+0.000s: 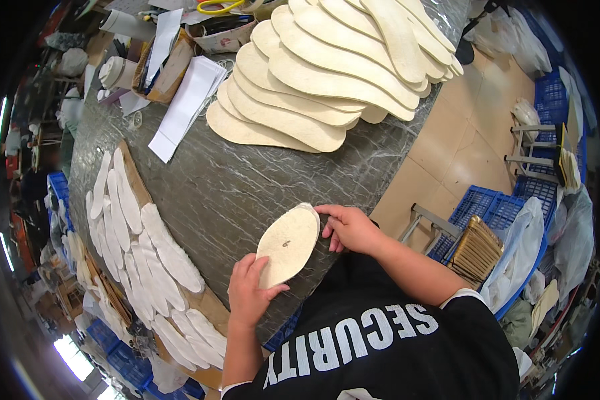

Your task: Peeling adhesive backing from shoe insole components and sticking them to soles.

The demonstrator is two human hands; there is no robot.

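Note:
A cream felt insole (292,241) with a small dark handwritten mark is held up over the near edge of the table, tilted. My left hand (250,287) grips its lower left end, thumb lying on the face and fingers round the edge. At the upper right tip my right hand (348,228) has its index finger on the edge, the other fingers curled. A bit of thin whitish material (305,206) shows at that tip. Beyond, a big pile of cream insoles (333,73) overlaps in a fan. White fluffy insoles (157,260) lie in rows on brown board to the left.
A dark stone-patterned table (200,180) carries folded white paper (188,107), a cardboard box (163,70) of odds and ends, and yellow-handled scissors (219,7). To the right stand blue crates (483,207), a brush-like bundle (475,252), a metal-legged stool (533,143) and plastic bags (517,253).

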